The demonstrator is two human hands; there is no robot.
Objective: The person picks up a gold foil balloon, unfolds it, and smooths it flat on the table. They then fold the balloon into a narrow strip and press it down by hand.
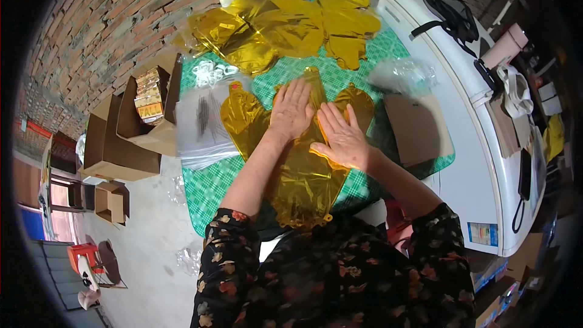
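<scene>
A shiny gold foil balloon (303, 185), uninflated, lies spread on the green checked tablecloth (200, 197) in front of me. Its rounded lobes reach out to the left and right, and its lower end hangs near my body. My left hand (293, 109) rests flat on its upper middle, fingers stretched out. Just to the right, my right hand (341, 136) also lies on the foil with its fingers spread. More flat gold foil balloons (297, 24) lie across the far end of the table.
Clear plastic sleeves (203, 124) lie left of the foil, with white string (212, 73) behind them. A cardboard sheet (419, 127) and a clear plastic bag (404, 76) lie right. Open cardboard boxes (121, 146) stand left; a white freezer (467, 146) borders the right side.
</scene>
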